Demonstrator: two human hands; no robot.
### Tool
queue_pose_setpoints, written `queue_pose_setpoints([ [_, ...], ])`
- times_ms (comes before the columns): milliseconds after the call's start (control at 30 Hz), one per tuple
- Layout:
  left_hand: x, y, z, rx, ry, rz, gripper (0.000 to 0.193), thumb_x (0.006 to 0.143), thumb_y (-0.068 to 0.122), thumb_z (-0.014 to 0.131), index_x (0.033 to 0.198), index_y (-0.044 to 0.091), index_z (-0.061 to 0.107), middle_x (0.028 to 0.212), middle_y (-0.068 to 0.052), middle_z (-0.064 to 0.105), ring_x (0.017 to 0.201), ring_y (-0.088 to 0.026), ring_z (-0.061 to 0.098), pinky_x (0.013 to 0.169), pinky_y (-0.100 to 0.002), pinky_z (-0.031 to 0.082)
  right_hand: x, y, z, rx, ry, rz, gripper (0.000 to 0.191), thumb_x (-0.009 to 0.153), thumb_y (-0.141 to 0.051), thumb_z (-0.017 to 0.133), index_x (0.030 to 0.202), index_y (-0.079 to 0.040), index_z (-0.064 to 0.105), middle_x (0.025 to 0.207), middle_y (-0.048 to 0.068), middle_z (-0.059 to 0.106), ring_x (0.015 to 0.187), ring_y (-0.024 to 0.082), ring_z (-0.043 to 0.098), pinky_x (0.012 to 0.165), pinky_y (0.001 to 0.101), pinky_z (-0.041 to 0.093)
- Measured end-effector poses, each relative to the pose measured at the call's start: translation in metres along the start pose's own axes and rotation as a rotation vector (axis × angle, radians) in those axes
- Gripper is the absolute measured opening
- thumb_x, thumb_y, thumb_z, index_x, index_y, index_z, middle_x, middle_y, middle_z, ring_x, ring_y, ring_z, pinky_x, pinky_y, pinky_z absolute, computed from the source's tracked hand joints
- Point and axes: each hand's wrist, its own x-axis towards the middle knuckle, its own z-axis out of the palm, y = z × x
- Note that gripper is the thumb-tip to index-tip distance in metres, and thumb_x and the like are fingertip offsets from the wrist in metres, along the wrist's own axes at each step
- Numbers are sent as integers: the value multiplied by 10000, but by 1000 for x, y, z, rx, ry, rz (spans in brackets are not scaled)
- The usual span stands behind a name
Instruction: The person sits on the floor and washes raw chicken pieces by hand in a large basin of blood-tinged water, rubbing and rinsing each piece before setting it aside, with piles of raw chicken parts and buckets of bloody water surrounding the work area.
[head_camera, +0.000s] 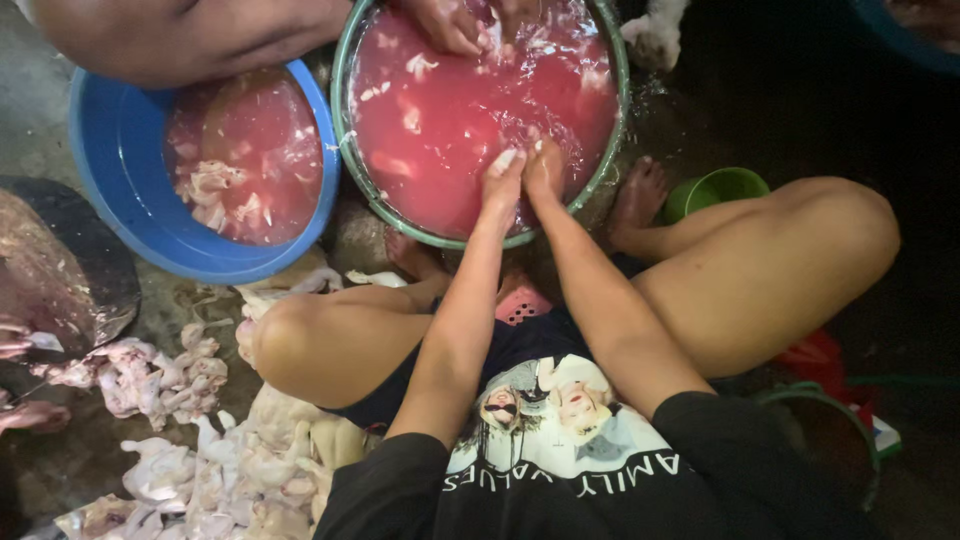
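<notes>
Your fingers curl together at the near rim of the green basin; the left hand and right hand dip into its red water, pinching a pale chicken piece. Several pieces float unwashed there. More sit in the blue basin; a chicken pile lies on the floor.

To your left sits a blue basin of reddish water with pale meat pieces in it. Raw plucked poultry pieces lie heaped on the wet floor by your left knee. A small green cup stands beside your right foot.
</notes>
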Motion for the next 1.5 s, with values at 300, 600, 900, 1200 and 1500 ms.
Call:
queue_pose_setpoints([
  [300,-11,14,5,240,446,-82,436,1028,368,557,1082,-36,711,869,-125,735,722,-234,689,648,-399,535,-5,-6,-8,-180,3,-14,496,813,-513,833,741,-53,661,751,145,701,698,350,663,665,504,516],
  [600,8,16,-37,-228,223,-22,340,1009,265,620,1237,12,623,1061,-76,720,944,-157,674,797,-317,554,30,8,-19,410,144,-106,393,836,-355,830,1037,-86,625,980,52,684,906,182,656,787,332,557],
  [900,13,12,-35,-21,343,-106,394,1040,358,484,1058,16,678,843,-96,698,650,-176,636,515,-321,489,-6,4,3,85,-563,-177,256,1011,-332,689,1079,-99,770,969,92,773,835,166,709,781,361,537],
  [1200,17,15,-54,357,532,-139,653,984,562,561,836,-62,681,600,-99,668,476,-216,657,429,-359,548,10,-21,-26,278,-200,-370,114,949,-98,687,1018,-45,761,859,71,770,741,118,703,682,316,551],
  [1500,25,-18,-58,1579,475,730,478,871,467,702,1117,57,720,1066,-243,753,1055,-433,675,867,-524,535,77,-85,-219,1226,415,-502,758,1017,-182,693,1581,-188,186,1330,73,590,1122,224,685,989,374,570],
])
